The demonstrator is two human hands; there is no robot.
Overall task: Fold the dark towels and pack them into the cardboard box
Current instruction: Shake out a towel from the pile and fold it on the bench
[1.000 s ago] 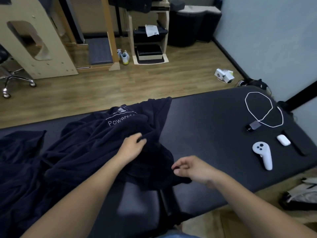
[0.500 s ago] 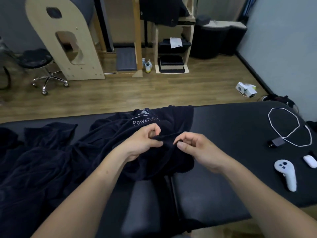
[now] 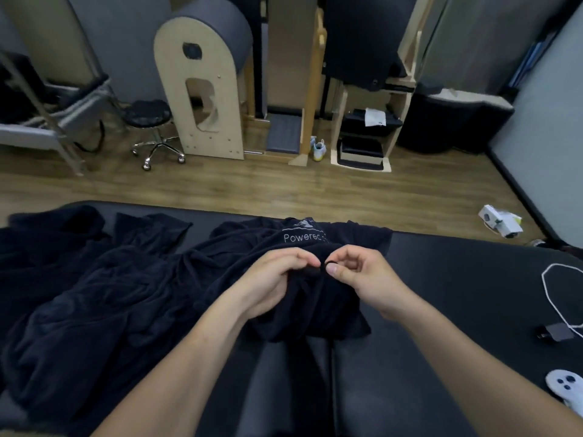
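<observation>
My left hand [image 3: 274,280] and right hand [image 3: 366,279] pinch a bunched edge of the dark towel [image 3: 151,298] side by side, fingers curled; the towel sprawls across the left of the black counter [image 3: 457,294]

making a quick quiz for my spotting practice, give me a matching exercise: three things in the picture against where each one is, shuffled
1 dark navy towel with white lettering
2 white looped cable
3 black round stool on chrome wheels

A wooden floor, far left
B black padded table, right side
C pinched by left hand and right hand

Pairs: 1-C, 2-B, 3-A
</observation>
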